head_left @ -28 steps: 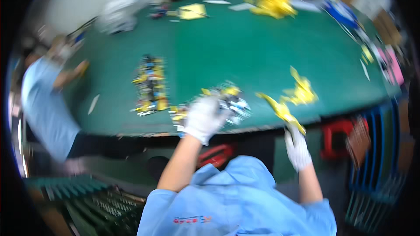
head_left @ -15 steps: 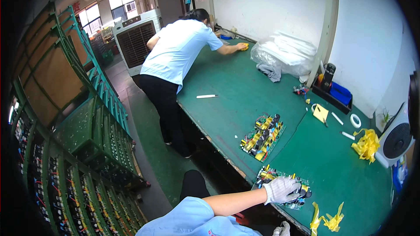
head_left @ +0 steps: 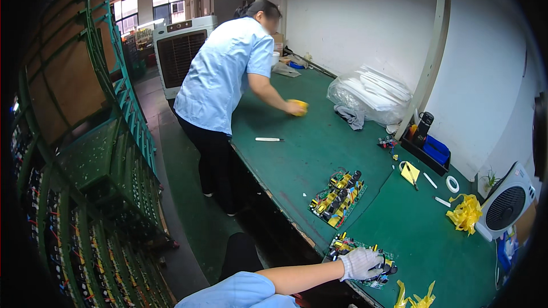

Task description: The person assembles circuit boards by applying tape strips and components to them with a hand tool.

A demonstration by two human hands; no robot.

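Note:
My left hand (head_left: 361,263), in a white knit glove, lies on the right part of a circuit board (head_left: 342,245) at the bench's near edge. Its fingers curl over the board's tall parts, and it hides part of them. The board carries yellow, black and blue components. A second circuit board (head_left: 338,198), with yellow-wrapped parts, lies just beyond it on the green bench top (head_left: 274,162). My right hand is out of view. Pieces of yellow tape (head_left: 419,296) lie near the lower edge.
A co-worker (head_left: 225,74) leans over the bench's far left, a yellow cloth-like thing (head_left: 298,108) in hand. A fan (head_left: 505,202), a yellow tape bundle (head_left: 465,214), a tape roll (head_left: 452,183), a black tray (head_left: 425,154) and a plastic bag (head_left: 371,94) line the right. Racks of boards (head_left: 85,239) stand left.
The co-worker's hand with the yellow thing has moved nearer and left, and the body has straightened. My view has shifted slightly; my right hand has left the lower edge. My left hand stays on the board.

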